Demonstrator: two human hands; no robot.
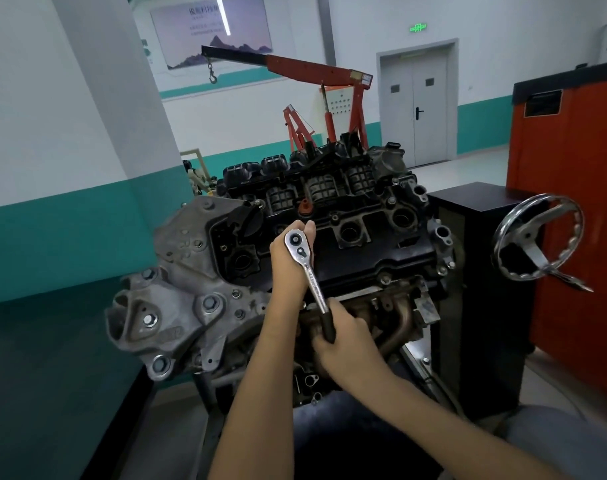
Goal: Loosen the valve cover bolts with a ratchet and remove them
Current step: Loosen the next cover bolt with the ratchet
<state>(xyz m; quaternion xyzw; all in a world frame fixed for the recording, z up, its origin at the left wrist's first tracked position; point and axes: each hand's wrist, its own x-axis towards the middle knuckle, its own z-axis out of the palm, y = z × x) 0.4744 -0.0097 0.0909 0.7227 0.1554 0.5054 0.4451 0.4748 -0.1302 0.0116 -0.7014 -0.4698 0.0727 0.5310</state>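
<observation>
A red engine hoist [312,67] stands at upper centre, grey double doors [414,105] to its right — an orange cabinet [579,202] and chrome handwheel [534,252] at right.

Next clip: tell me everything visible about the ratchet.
The ratchet looks like chromed metal: round head with a small lever, slim shaft, black grip. It slants from the valve cover down toward the person. The left hand cups the head from beneath; the right hand grips the handle. Any socket or bolt under it is hidden.
</observation>
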